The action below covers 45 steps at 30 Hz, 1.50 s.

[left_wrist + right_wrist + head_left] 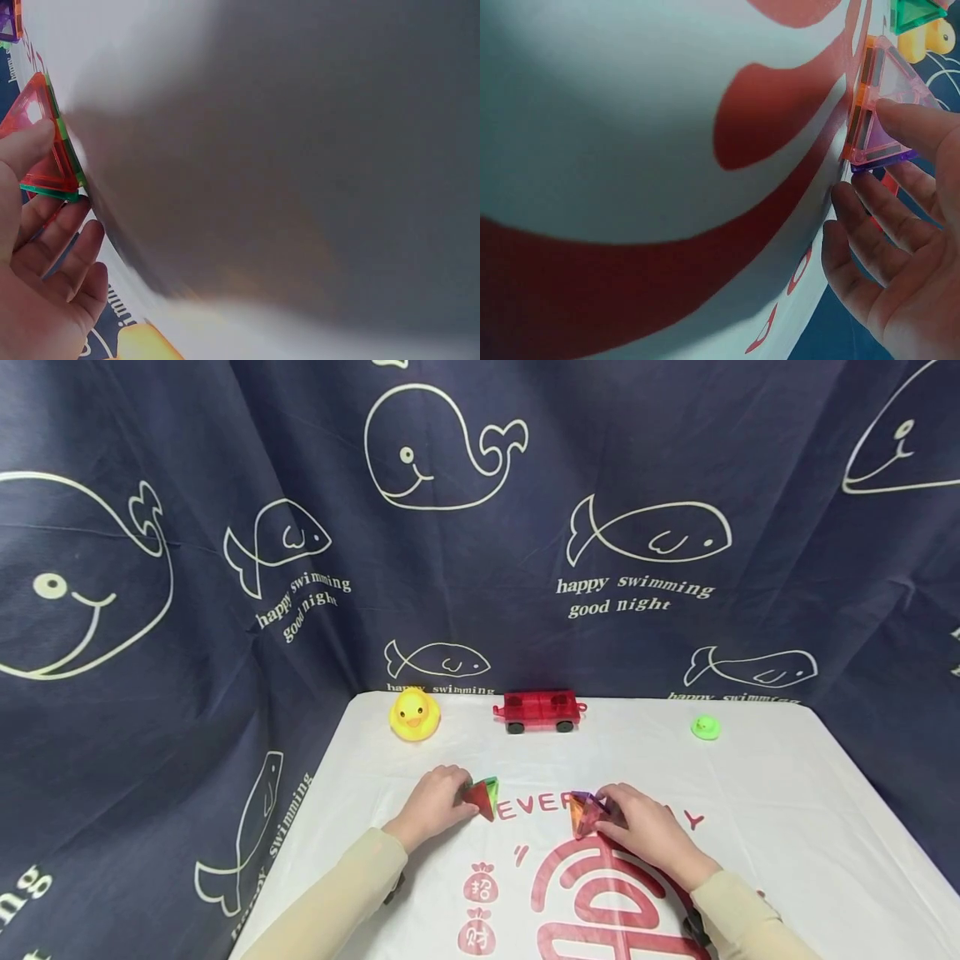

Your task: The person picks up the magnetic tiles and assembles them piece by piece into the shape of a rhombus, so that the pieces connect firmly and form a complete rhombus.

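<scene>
My left hand (437,802) pinches a small pyramid of red and green see-through triangular magnetic tiles (483,797), its thumb flat on the red face in the left wrist view. To the right, my right hand (651,828) pinches a second pyramid of magnetic tiles (586,814), in orange, pink and purple. The right thumb lies on the pink tile (889,82), with the fingers below the purple edge. Both pyramids are held low over the white tablecloth, a gap of printed cloth between them.
Along the back edge stand a yellow rubber duck (414,715), a red see-through wheeled car base (540,711) and a small green duck (706,727). Behind them hangs a dark blue curtain (480,568) with whale and fish drawings. Red print marks the white tablecloth (420,893).
</scene>
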Each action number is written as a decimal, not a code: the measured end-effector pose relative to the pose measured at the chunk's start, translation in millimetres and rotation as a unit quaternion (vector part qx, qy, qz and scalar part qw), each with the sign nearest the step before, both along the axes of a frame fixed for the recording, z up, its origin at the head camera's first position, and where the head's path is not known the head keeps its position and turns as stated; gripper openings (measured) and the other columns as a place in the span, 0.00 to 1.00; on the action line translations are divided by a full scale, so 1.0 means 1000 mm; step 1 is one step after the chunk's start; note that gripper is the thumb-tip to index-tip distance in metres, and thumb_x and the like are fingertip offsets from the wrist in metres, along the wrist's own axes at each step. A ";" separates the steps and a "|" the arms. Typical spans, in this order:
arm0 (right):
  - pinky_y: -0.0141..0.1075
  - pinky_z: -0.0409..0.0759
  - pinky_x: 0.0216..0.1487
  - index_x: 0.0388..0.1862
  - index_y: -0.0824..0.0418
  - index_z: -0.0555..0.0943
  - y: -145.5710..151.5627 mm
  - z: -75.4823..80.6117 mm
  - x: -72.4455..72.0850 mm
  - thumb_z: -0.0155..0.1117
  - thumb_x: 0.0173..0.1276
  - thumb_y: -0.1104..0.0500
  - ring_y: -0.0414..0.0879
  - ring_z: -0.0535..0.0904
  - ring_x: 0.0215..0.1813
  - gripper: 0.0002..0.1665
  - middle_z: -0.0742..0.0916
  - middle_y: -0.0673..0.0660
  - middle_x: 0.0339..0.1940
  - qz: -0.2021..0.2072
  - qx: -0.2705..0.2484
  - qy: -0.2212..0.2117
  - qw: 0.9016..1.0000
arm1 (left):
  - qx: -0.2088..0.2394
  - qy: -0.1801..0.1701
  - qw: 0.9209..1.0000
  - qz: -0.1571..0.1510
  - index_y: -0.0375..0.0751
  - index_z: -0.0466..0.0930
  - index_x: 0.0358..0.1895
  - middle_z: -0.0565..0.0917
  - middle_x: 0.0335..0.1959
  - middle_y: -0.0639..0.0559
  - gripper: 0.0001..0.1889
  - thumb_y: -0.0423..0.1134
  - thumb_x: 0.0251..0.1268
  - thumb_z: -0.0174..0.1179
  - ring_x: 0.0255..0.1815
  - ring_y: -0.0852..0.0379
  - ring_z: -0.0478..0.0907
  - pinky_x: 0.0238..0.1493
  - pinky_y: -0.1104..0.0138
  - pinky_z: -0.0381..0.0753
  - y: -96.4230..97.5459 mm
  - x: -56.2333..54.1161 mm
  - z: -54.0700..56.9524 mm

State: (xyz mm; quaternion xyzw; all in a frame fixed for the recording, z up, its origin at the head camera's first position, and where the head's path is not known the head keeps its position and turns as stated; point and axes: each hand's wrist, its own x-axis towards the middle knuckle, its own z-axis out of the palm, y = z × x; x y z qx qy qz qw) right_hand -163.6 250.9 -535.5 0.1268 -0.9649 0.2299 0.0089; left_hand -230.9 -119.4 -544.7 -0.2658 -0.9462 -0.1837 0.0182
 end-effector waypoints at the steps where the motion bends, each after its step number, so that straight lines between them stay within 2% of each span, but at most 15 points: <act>1: 0.49 0.86 0.50 0.59 0.58 0.82 0.000 0.000 0.000 0.81 0.62 0.49 0.46 0.83 0.46 0.30 0.86 0.52 0.48 0.002 -0.004 0.000 1.000 | 0.003 -0.004 1.000 -0.002 0.42 0.85 0.51 0.84 0.40 0.55 0.20 0.46 0.60 0.78 0.41 0.57 0.78 0.48 0.61 0.81 0.000 0.000 0.000; 5: 0.56 0.82 0.59 0.63 0.60 0.83 0.001 0.002 0.000 0.81 0.63 0.52 0.54 0.84 0.57 0.31 0.87 0.56 0.56 0.024 -0.018 0.003 1.000 | 0.023 -0.024 0.999 -0.022 0.40 0.84 0.58 0.86 0.50 0.51 0.22 0.43 0.64 0.75 0.53 0.54 0.82 0.59 0.58 0.81 0.000 -0.001 -0.001; 8: 0.56 0.81 0.60 0.63 0.61 0.83 -0.001 0.003 -0.001 0.81 0.63 0.53 0.56 0.84 0.59 0.31 0.87 0.57 0.56 0.033 -0.017 -0.001 0.999 | 0.031 -0.032 0.998 -0.035 0.40 0.84 0.59 0.87 0.53 0.50 0.20 0.40 0.66 0.73 0.57 0.52 0.82 0.62 0.57 0.79 0.002 0.000 0.000; 17: 0.57 0.79 0.62 0.62 0.64 0.84 -0.009 0.003 -0.003 0.80 0.63 0.53 0.58 0.84 0.60 0.30 0.88 0.60 0.56 0.039 -0.009 0.004 0.999 | 0.035 -0.020 0.998 -0.047 0.39 0.84 0.58 0.87 0.51 0.50 0.19 0.39 0.66 0.73 0.55 0.52 0.82 0.61 0.58 0.79 0.010 0.003 0.000; 27: 0.57 0.79 0.62 0.63 0.62 0.84 -0.024 0.004 -0.006 0.81 0.62 0.53 0.57 0.83 0.60 0.31 0.88 0.59 0.57 0.016 -0.015 -0.019 1.000 | 0.019 -0.018 0.998 -0.052 0.41 0.85 0.59 0.87 0.51 0.52 0.19 0.42 0.67 0.73 0.53 0.56 0.82 0.60 0.61 0.80 0.024 0.002 -0.003; 39: 0.56 0.79 0.62 0.61 0.64 0.84 -0.035 0.004 -0.009 0.80 0.64 0.56 0.58 0.83 0.60 0.29 0.88 0.60 0.56 0.036 -0.025 0.006 0.999 | 0.027 0.002 0.996 -0.082 0.41 0.84 0.58 0.87 0.50 0.52 0.18 0.42 0.68 0.72 0.52 0.57 0.81 0.60 0.62 0.79 0.046 0.005 -0.004; 45: 0.55 0.79 0.63 0.62 0.62 0.84 -0.039 0.006 -0.011 0.80 0.64 0.54 0.57 0.83 0.61 0.29 0.88 0.58 0.57 0.036 -0.024 -0.005 0.999 | 0.025 0.006 0.996 -0.088 0.42 0.85 0.57 0.86 0.49 0.52 0.18 0.43 0.68 0.72 0.51 0.58 0.81 0.59 0.64 0.79 0.055 0.007 -0.004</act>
